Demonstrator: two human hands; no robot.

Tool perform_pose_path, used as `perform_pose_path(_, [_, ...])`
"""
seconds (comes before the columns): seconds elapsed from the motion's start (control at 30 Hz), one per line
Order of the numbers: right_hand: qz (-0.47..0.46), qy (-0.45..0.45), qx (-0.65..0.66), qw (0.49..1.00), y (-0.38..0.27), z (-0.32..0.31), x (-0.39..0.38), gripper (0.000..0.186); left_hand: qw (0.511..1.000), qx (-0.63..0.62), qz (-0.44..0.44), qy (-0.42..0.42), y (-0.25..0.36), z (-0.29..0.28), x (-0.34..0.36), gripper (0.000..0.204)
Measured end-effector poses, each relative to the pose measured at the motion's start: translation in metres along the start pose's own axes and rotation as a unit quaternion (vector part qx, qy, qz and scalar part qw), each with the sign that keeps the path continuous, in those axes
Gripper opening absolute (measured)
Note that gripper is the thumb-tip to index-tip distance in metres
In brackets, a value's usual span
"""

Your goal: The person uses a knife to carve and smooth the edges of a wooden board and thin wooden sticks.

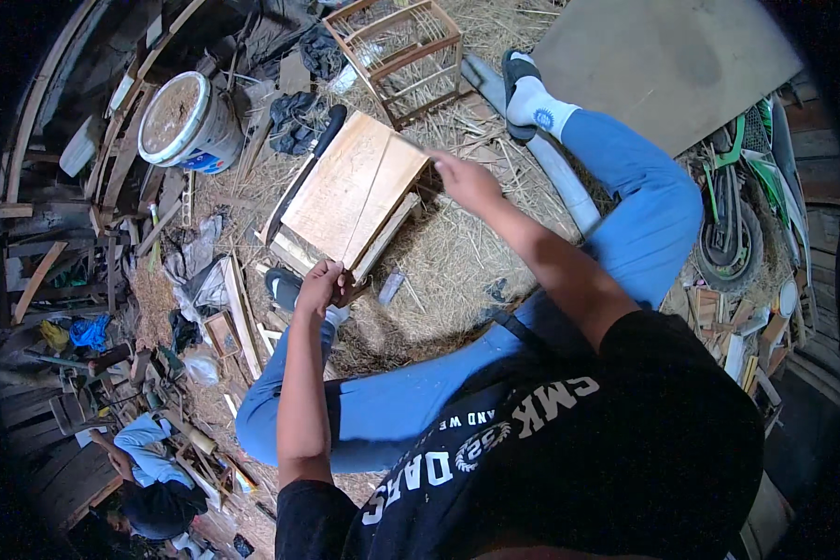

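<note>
A pale wooden board [331,187] lies tilted on a low wooden support in front of me. A thin dark line, like a string, runs along its face from the near edge to the far edge. At the near corner my left hand [319,287] is closed in a pinch at the lower end of this line. My right hand [469,184] is closed beside the board's far right corner. Something thin and greyish shows at its fingertips, too blurred to name. A black curved handle-like piece [330,131] lies along the board's left side.
A white bucket [175,121] stands at the far left, and a slatted wooden frame [397,56] beyond the board. Straw and scraps cover the floor. A grey sheet [667,65] lies at the far right, near a green two-wheeler [733,201]. Another person [159,485] sits at the lower left.
</note>
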State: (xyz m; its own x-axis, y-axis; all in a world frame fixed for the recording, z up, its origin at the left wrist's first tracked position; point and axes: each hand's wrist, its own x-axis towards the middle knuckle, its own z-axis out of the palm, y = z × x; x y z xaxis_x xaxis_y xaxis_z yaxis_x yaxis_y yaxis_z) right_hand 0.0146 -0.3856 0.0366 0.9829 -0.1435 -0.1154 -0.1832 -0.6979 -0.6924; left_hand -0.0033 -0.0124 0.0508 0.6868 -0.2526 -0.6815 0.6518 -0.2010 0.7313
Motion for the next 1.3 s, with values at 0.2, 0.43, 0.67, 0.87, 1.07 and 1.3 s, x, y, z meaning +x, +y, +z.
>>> perform_pose_path(0.2, [-0.027, -0.065, -0.077, 0.995, -0.039, 0.017, -0.006, 0.037, 0.999, 0.043, -0.008, 0.031, -0.01, -0.01, 0.01, 0.025])
perform_pose_path(0.43, [-0.162, -0.109, -0.083, 0.977, -0.047, 0.027, -0.025, 0.04, 0.997, 0.054, -0.002, 0.06, -0.011, -0.002, 0.007, 0.028])
perform_pose_path(0.67, [-0.072, -0.118, -0.083, 0.987, -0.046, 0.013, -0.009, 0.036, 0.996, 0.059, 0.013, 0.066, -0.015, -0.001, 0.007, 0.03])
perform_pose_path(0.87, [-0.076, -0.032, -0.088, 0.993, -0.034, 0.016, 0.015, 0.037, 0.996, 0.068, 0.006, 0.05, -0.009, 0.0, 0.007, 0.026])
perform_pose_path(1.07, [-0.112, -0.098, -0.077, 0.986, -0.045, 0.033, -0.008, 0.037, 0.999, 0.015, 0.025, 0.017, -0.026, -0.009, 0.006, 0.028])
perform_pose_path(1.3, [-0.131, -0.072, -0.07, 0.986, -0.041, 0.038, -0.01, 0.036, 0.999, 0.013, 0.032, 0.041, -0.019, 0.0, 0.001, 0.027])
